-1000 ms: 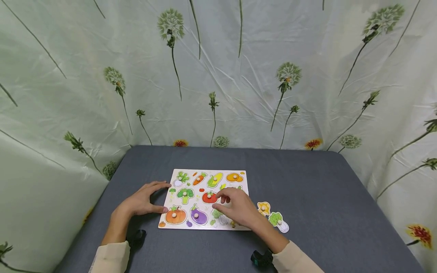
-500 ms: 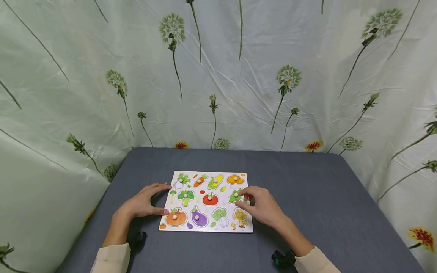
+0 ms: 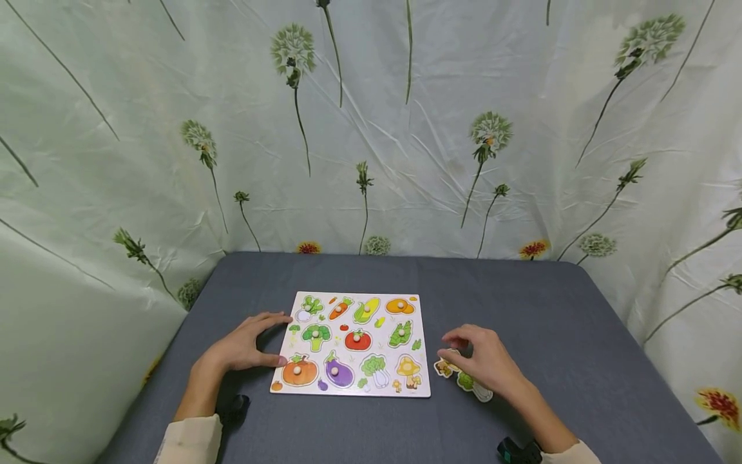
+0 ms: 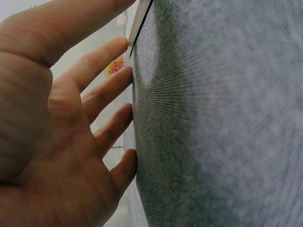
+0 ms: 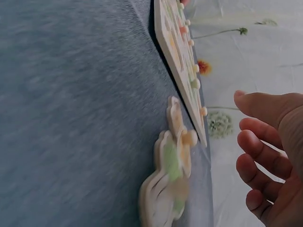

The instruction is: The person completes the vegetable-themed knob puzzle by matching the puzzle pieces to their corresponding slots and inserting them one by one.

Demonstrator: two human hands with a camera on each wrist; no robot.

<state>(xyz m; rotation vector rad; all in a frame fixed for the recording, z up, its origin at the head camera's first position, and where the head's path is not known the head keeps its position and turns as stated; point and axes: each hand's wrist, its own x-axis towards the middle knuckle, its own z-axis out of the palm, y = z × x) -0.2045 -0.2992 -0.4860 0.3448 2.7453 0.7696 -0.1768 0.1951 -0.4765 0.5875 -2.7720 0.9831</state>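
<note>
A white peg puzzle board printed with vegetables lies on the table. My left hand is at its left edge, thumb and index fingertip touching the edge, fingers spread. Most vegetable pieces, such as the tomato piece and eggplant piece, sit in the board with knobs. The bok choy picture and mushroom picture show no knobs. Right of the board, my right hand hovers over a loose mushroom piece and bok choy piece, partly hiding them. Its thumb and fingers are apart, holding nothing.
Grey cloth covers the table. Behind it hangs a pale curtain with dandelion prints. Dark wrist straps show at my left wrist and my right wrist.
My right hand has moved right, from over the board's middle, past the green pea piece at its right side, to above the loose pieces. My left hand stays at the board's edge.
</note>
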